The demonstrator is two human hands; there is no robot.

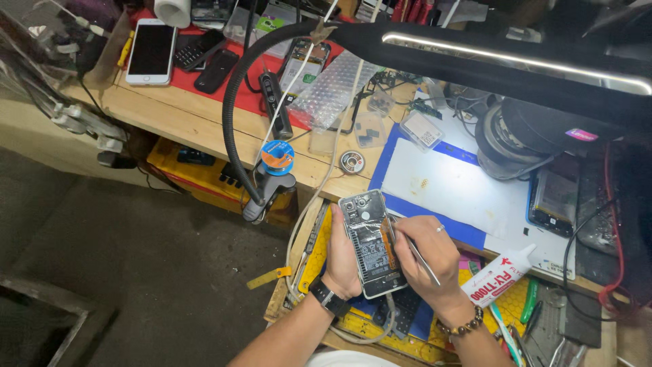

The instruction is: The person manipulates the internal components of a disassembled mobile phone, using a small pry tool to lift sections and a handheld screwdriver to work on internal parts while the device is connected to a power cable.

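My left hand [341, 261] cradles an opened smartphone [370, 243] from its left side, back cover off, with the battery and circuit boards showing. My right hand [429, 257] grips thin metal tweezers [415, 253] and rests on the phone's right edge. The tweezer tips touch the phone's inside near an orange flex strip beside the battery. A black watch sits on my left wrist, a bead bracelet on my right. The phone is held over a yellow tray [314, 258] at the bench's front edge.
A white glue tube [499, 274] lies right of my right hand. A white mat on a blue pad [448, 187], a black lamp arm [475, 51], a solder spool [278, 156], several phones on red cloth [204, 58] and small parts bags fill the wooden bench. Floor lies at left.
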